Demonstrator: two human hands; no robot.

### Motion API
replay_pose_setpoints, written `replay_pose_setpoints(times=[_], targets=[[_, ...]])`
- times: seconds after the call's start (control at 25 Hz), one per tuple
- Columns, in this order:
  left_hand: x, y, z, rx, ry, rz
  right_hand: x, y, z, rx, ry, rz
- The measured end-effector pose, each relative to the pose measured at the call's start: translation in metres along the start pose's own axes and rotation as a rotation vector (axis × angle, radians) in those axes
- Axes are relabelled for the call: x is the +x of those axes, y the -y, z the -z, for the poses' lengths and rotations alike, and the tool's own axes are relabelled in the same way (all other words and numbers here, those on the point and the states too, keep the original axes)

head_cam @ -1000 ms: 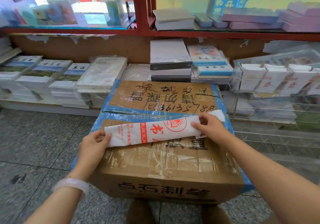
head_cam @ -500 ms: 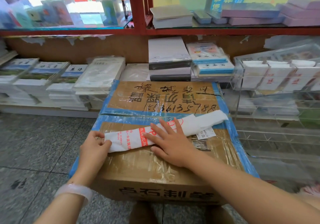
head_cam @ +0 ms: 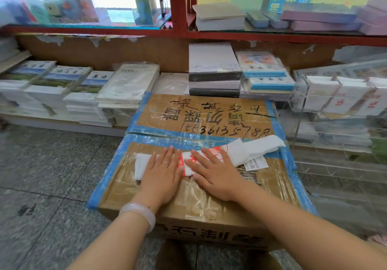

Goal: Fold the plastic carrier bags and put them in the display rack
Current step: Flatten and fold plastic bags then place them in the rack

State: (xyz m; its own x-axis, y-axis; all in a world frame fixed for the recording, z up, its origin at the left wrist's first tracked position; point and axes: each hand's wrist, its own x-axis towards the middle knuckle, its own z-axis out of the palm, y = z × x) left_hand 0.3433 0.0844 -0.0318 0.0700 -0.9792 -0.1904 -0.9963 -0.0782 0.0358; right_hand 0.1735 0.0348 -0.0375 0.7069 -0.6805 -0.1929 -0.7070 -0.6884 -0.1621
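Both hands lie flat, fingers spread, pressing the folded carrier bag point(head_cam: 240, 150): left hand point(head_cam: 161, 171) beside right hand point(head_cam: 213, 173), bag's free end beyond the right hand.

Both arms reached forward over the box point(head_cam: 201, 198), hands side by side and nearly touching. The left hand point(head_cam: 161, 175) lay palm down, fingers straight and together, a thin ring on one finger and a pale bangle point(head_cam: 139, 213) on the wrist. The right hand point(head_cam: 213, 173) was flat too, fingers spread a bit and angled toward the box's far left corner.
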Motion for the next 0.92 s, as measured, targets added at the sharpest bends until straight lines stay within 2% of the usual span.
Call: replay_pose_setpoints(times=[0.16,0.32,0.44,0.56,0.68,0.76,0.84,0.92], targets=[[-0.006,0.032,0.0,-0.074,0.011,0.273,-0.016,-0.036,0.005,0.008,0.003,-0.166],[-0.008,0.027,0.002,-0.112,0.003,0.362,-0.041,-0.075,0.016,-0.077,0.05,-0.426],[-0.009,0.023,0.011,-0.085,-0.055,0.373,-0.052,-0.071,0.029,-0.079,-0.031,-0.39],[-0.014,0.015,0.015,-0.082,-0.138,0.24,-0.06,-0.043,0.041,-0.02,-0.121,-0.259],[-0.027,0.004,0.018,-0.174,-0.227,0.159,-0.069,-0.012,0.036,-0.046,-0.1,-0.097],[-0.039,-0.005,0.017,-0.236,-0.196,0.056,-0.076,-0.002,0.029,-0.063,-0.013,-0.021],[-0.051,-0.011,0.013,-0.351,-0.086,-0.115,-0.083,-0.001,0.025,-0.087,0.099,0.024],[-0.061,-0.017,0.011,-0.437,0.066,-0.295,-0.089,-0.004,0.018,-0.132,0.106,0.067]])
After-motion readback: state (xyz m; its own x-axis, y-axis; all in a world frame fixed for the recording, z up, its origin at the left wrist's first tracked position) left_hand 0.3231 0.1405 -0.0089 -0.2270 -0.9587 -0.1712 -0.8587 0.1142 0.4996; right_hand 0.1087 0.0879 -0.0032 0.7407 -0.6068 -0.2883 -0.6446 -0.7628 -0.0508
